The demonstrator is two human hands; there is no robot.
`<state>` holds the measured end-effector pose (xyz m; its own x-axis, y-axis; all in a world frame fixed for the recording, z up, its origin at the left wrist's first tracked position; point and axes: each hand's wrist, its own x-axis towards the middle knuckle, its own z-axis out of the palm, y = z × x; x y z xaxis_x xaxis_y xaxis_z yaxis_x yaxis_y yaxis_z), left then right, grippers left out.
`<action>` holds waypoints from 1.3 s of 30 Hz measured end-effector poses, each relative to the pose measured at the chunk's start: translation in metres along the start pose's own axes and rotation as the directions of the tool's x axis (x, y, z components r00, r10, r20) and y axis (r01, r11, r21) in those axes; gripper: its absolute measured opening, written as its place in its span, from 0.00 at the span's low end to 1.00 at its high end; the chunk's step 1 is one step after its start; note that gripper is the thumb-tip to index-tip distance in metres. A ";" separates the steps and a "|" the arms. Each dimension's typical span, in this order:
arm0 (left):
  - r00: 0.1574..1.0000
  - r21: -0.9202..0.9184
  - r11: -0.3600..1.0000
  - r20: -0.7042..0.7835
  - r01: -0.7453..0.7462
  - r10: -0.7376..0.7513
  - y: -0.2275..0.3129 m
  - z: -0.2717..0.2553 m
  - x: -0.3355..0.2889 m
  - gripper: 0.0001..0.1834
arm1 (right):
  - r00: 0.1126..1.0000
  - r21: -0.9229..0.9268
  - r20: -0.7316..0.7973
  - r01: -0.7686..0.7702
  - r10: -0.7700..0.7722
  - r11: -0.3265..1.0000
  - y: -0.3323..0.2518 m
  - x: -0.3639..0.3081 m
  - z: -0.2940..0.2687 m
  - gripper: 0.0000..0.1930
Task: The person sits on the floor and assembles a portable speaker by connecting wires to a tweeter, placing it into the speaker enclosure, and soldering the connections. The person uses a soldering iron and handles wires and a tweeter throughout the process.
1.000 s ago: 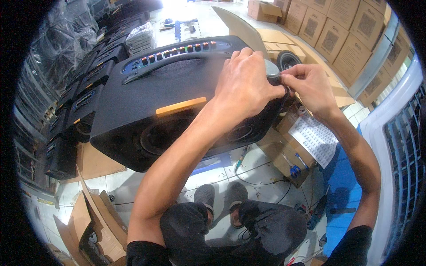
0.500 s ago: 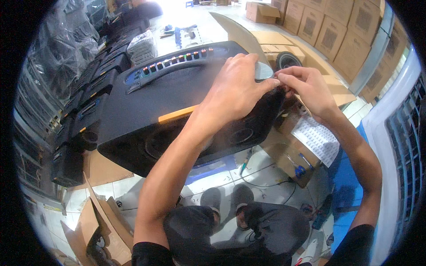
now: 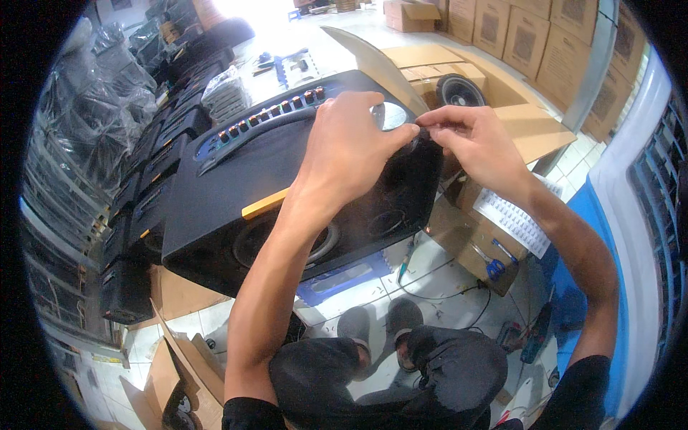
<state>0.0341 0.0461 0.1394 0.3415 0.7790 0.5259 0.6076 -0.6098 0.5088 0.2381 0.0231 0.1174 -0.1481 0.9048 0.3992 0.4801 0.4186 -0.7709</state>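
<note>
Speaker cabinet, centre of my clock: one, bearing one handle and one yellow strip.
Left hand: one; right hand: one; both near two o'clock.
Loose speaker driver: one, two o'clock.
Printed sheet: one, three o'clock.
Scissors: one pair, four o'clock.
Pen: one, likewise.
Slippers: two, five o'clock.
Open cartons: at least three, at one, two and seven.
Black cabinets at ten, stacked cartons at two: too overlapped to count from here.
</note>
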 end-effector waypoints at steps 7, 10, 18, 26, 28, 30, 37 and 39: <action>0.996 0.050 0.998 -0.077 -0.032 0.036 -0.002 0.007 -0.006 0.32 | 0.992 0.035 -0.103 0.077 -0.073 0.996 -0.002 -0.019 -0.001 0.13; 0.995 0.071 0.995 -0.076 -0.065 0.071 -0.003 0.006 -0.009 0.34 | 0.991 -0.005 -0.120 0.060 -0.061 0.998 -0.003 -0.048 -0.004 0.13; 0.987 0.033 0.991 -0.099 -0.127 0.129 -0.007 0.006 -0.015 0.34 | 0.967 -0.111 0.129 0.235 -0.220 0.966 0.019 -0.100 0.018 0.19; 0.973 0.067 0.984 -0.154 -0.163 0.172 -0.013 0.012 -0.017 0.33 | 0.761 -0.111 0.080 0.649 -0.644 0.752 0.039 -0.077 0.042 0.12; 0.980 0.050 0.990 -0.143 -0.130 0.136 -0.014 0.013 -0.018 0.33 | 0.797 -0.058 0.048 0.603 -0.601 0.795 0.039 -0.075 0.040 0.10; 0.963 0.054 0.982 -0.192 -0.181 0.188 -0.014 0.013 -0.017 0.30 | 0.852 0.016 -0.010 0.524 -0.524 0.852 0.037 -0.074 0.037 0.08; 0.743 0.079 0.759 -0.159 -0.646 0.650 -0.005 0.014 -0.036 0.15 | 0.928 0.082 -0.211 0.329 -0.307 0.941 0.020 -0.069 0.024 0.07; 0.773 0.095 0.775 -0.063 -0.625 0.631 -0.004 0.018 -0.043 0.16 | 0.896 -0.068 -0.206 0.388 -0.393 0.919 0.015 -0.070 0.019 0.06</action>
<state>0.0302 0.0180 0.1028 0.6021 0.2082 0.7708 0.3255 -0.9455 0.0012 0.2395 -0.0330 0.0685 -0.1437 0.6304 0.7628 0.4424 0.7304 -0.5203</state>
